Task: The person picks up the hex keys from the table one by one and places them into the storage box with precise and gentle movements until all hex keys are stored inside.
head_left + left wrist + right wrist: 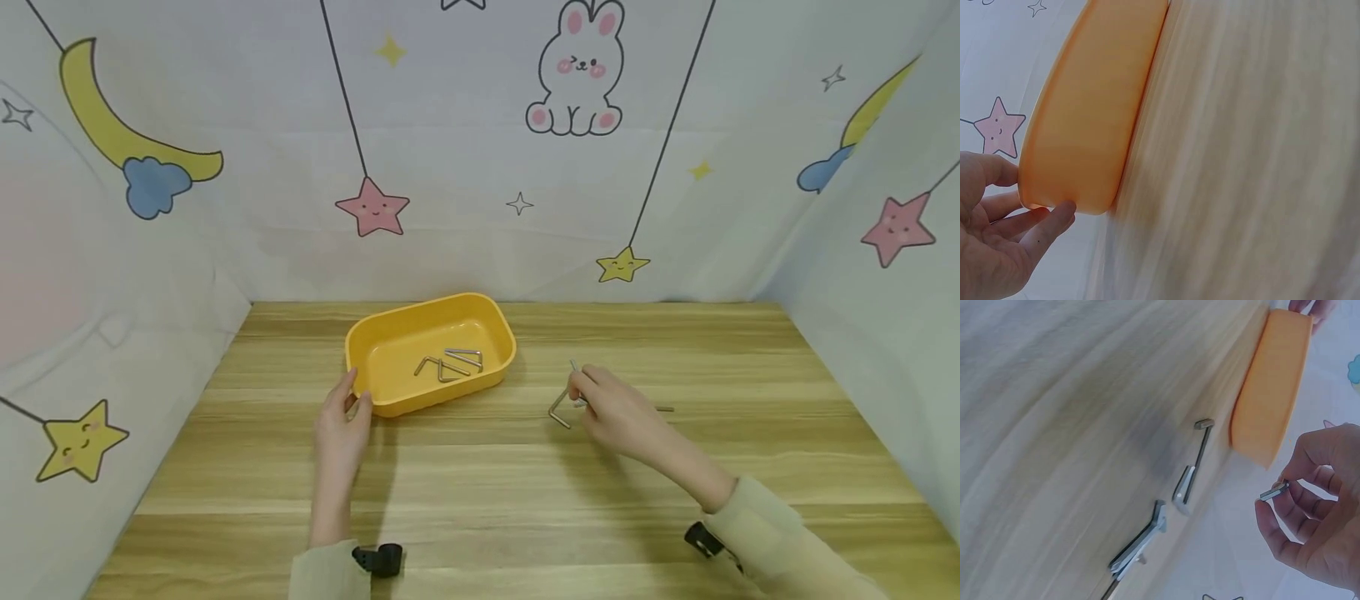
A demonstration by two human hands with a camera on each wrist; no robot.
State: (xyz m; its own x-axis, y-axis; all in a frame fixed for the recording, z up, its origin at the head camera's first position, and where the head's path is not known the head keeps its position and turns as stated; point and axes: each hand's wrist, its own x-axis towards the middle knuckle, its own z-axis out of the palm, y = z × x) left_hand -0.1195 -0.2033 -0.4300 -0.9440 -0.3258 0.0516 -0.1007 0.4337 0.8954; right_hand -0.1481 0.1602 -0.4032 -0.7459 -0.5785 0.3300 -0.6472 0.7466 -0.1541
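Note:
A yellow plastic tray (442, 400) stands on the table at centre-left, with several L-shaped hex keys (480, 360) lying in it. My left hand (343, 425) holds the tray's near left corner, thumb on the front wall and fingers round the side, as the left wrist view shows. Over the table to the right of the tray, my right hand (618, 412) pinches a short-looking metal hex key (1274, 491) between thumb and fingertips. Below that hand lie more hex keys (1138, 547) on the wood, partly hidden by it in the head view; one bent key (555, 414) shows at its left.
The wood-grain table (480, 500) runs back to a white cloth backdrop (465, 258) printed with stars, moons and a rabbit. Cloth also hangs along both sides. Dark straps with small devices (386, 560) sit at the sleeve cuffs.

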